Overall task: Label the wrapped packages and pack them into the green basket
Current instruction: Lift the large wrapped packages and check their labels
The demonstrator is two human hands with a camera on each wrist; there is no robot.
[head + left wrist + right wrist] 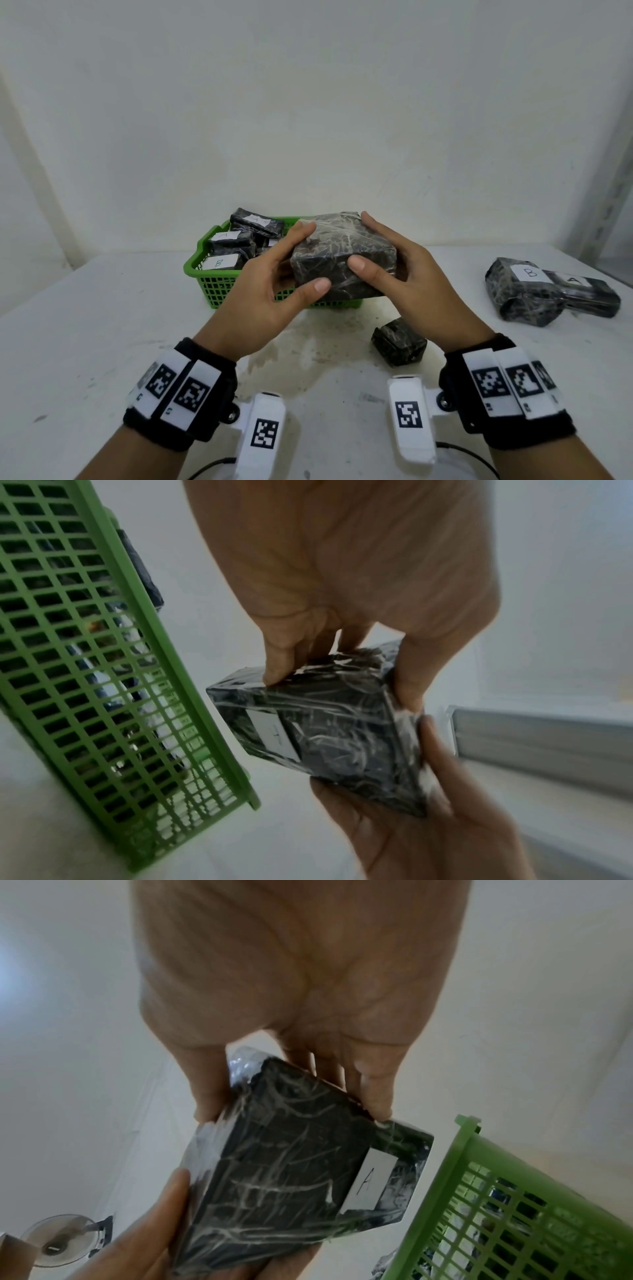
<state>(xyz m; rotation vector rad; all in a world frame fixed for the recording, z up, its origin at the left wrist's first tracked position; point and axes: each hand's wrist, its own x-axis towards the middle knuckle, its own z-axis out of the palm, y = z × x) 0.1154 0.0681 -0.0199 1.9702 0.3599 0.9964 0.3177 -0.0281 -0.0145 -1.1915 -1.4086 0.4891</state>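
Observation:
Both hands hold one black package wrapped in clear film (342, 257) in the air, just in front of and over the near rim of the green basket (219, 291). My left hand (274, 274) grips its left end, thumb on the near face, fingers over the top. My right hand (394, 263) grips its right end likewise. The underside carries a white label marked A (368, 1180), seen in the right wrist view and faintly as a white label (274, 733) in the left wrist view. Several labelled packages (226, 248) lie in the basket.
Two labelled packages, B (524, 291) and A (589, 294), lie at the table's right. A small wrapped package (399, 342) with no label showing sits near my right wrist. The white table (85, 342) meets a white wall behind the basket.

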